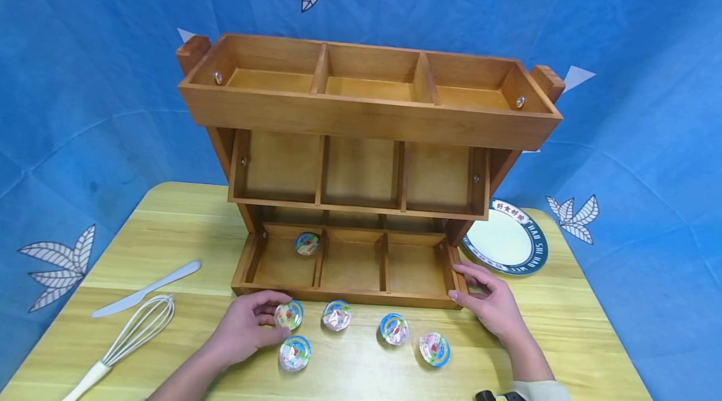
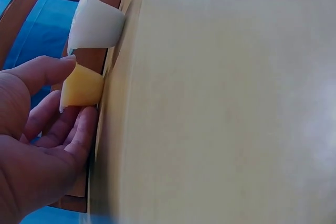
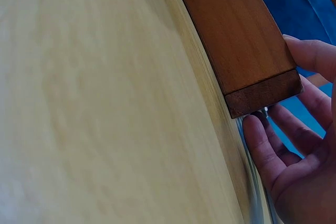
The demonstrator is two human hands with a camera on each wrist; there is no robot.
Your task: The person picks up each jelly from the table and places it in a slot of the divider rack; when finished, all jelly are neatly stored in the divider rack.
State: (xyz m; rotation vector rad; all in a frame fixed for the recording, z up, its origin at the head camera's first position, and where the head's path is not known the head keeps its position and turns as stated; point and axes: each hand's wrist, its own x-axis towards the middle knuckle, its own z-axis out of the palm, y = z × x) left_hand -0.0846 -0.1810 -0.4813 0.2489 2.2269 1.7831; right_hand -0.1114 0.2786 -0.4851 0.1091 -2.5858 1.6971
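A three-tier wooden rack with divided trays stands on the table. My left hand is at its front left, with thumb and fingers around a small yellow jelly cup that has a printed foil lid. A whitish jelly cup lies right beside that hand. Across from it, my right hand holds the right end of the bottom tray, thumb near the front corner and fingers along the end. Another jelly cup sits in the bottom tray's left compartment.
Three more jelly cups, among them a pink-lidded one, lie in front of the rack. Left of it are a pale spreading knife and a whisk. A plate with a dark green rim lies behind my right hand.
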